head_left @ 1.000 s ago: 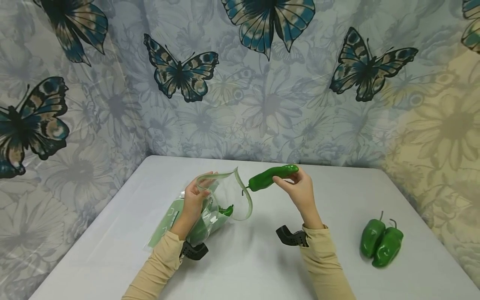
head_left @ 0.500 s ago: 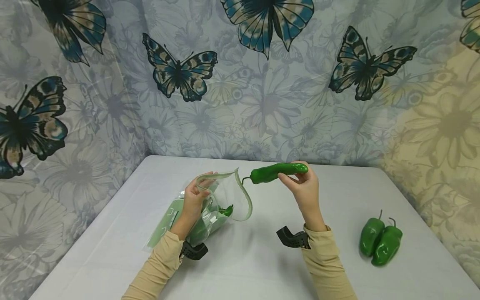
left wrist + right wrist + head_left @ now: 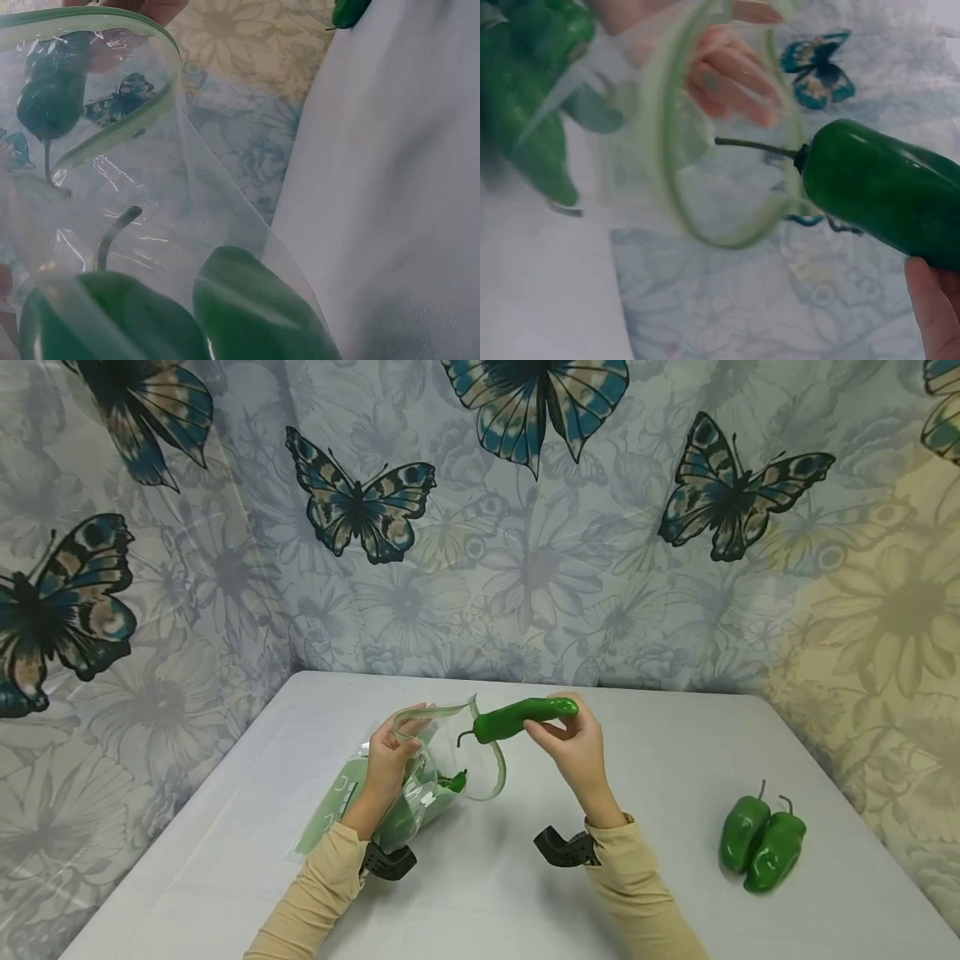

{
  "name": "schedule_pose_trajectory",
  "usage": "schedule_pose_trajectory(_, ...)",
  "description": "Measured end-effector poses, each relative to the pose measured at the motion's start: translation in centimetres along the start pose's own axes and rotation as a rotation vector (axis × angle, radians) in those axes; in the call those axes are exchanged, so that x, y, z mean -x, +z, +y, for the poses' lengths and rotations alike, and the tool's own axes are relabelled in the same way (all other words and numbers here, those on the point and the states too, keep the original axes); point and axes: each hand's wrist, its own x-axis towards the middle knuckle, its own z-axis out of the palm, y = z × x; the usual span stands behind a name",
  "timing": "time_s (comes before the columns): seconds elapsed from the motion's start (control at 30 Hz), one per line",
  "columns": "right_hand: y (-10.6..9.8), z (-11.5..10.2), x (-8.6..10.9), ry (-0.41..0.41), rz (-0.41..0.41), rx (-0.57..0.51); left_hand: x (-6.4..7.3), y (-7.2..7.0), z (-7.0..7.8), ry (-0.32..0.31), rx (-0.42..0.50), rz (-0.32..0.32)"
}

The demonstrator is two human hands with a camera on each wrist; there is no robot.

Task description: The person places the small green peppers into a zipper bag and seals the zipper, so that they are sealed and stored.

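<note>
My left hand [image 3: 385,766] holds a clear zip bag [image 3: 411,818] by its green-edged mouth, which gapes toward the right. Green peppers [image 3: 453,782] lie inside the bag; in the left wrist view a rounded pepper [image 3: 112,319] and another one show through the film. My right hand [image 3: 579,752] pinches a long green pepper [image 3: 517,719] near its blunt end, thumb below. The stem points left, at the bag's mouth. In the right wrist view the stem tip shows within the ring of the rim [image 3: 669,142], while the pepper's body [image 3: 881,191] is outside it.
Two more green peppers [image 3: 763,843] lie side by side at the table's right. A flat, pale green packet with lettering [image 3: 326,810] lies left of the bag, partly behind my left arm. Butterfly-print cloth [image 3: 540,610] stands behind the white table [image 3: 480,902].
The right hand first drew the pepper slightly right, then brought it left and a little down, so its stem now overlaps the bag's mouth. The left hand and bag have stayed put.
</note>
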Motion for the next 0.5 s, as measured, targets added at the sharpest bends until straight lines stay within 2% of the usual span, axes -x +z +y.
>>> schedule_pose_trajectory(0.2, 2.1, -0.4, 0.8, 0.035, -0.065, 0.096, 0.0, -0.1, -0.1, 0.004, 0.000, 0.007)
schedule_pose_trajectory(0.33, 3.1, -0.5, 1.3, 0.040, -0.076, 0.104, 0.1, -0.1, 0.0, 0.004, -0.001, 0.001)
schedule_pose_trajectory(0.5, 3.9, -0.1, 1.6, -0.035, -0.049, 0.098, 0.0, -0.1, 0.0, 0.019, 0.017, -0.016)
